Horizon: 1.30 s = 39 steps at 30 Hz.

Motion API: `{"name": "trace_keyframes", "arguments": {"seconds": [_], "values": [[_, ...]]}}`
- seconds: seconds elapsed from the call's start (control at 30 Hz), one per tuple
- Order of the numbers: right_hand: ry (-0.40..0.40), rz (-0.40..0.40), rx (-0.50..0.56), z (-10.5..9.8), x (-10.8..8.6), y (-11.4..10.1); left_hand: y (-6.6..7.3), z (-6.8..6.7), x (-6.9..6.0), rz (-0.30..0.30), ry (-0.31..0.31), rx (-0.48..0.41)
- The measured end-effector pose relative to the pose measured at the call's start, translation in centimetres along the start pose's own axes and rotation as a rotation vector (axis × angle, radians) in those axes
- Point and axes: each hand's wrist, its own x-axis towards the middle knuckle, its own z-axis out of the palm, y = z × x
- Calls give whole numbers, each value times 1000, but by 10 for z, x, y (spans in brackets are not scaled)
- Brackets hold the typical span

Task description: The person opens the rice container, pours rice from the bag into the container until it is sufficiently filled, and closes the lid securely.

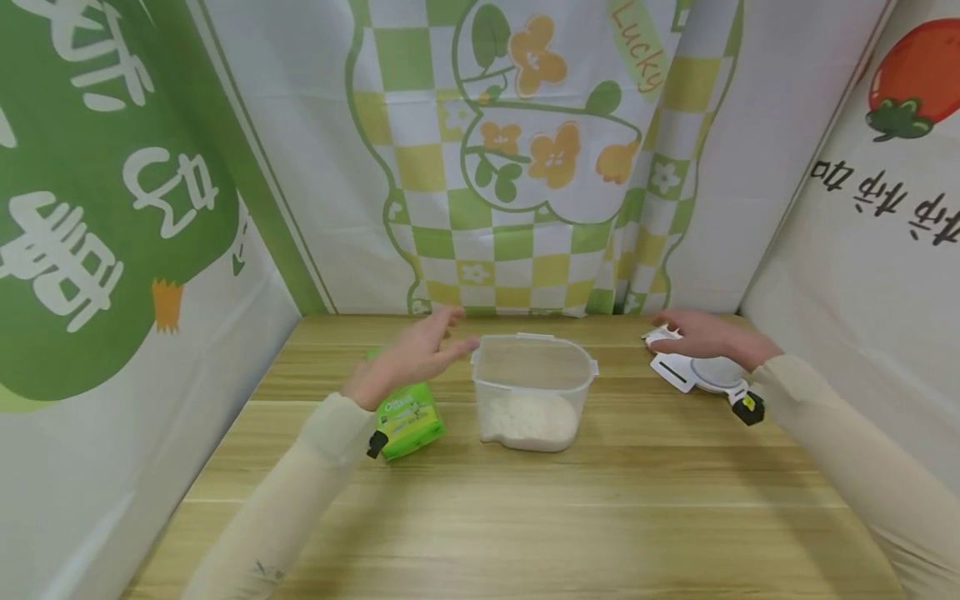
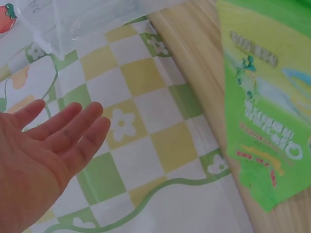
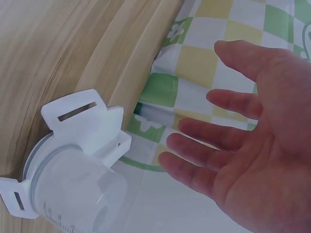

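A clear plastic tub (image 1: 534, 367) with white powder (image 1: 532, 419) in its bottom stands in the middle of the table. My left hand (image 1: 405, 358) hovers between it and a green pouch (image 1: 414, 421), its fingers loosely spread and holding nothing. In the left wrist view the pouch (image 2: 265, 111) shows printed lettering, and my palm (image 2: 43, 155) is bare. Over on the right, my right hand (image 1: 705, 336) is held above a white lid (image 1: 675, 371) with slotted flaps. A clear graduated cup (image 3: 73, 189) sits on that lid. My right fingers (image 3: 204, 150) are extended, apart from it.
The wooden table (image 1: 525, 525) carries all these things. A checked, flowered curtain (image 1: 525, 250) hangs along its back edge. White printed cloth walls enclose the left and right sides.
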Motion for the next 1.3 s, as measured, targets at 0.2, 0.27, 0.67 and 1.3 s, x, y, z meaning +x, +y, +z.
{"name": "trace_keyframes", "arguments": {"seconds": [0.2,0.27,0.67,1.3], "values": [[11,20,-3,-1,-3,8,-4,14,-1,17,-10,-145],[20,19,-16,-1,-3,11,-5,19,0,24,-3,-189],[77,33,-110,4,-6,38,-7,48,4,61,12,-431],[85,116,-220,17,-15,77,-11,74,7,9,-52,-497]]}}
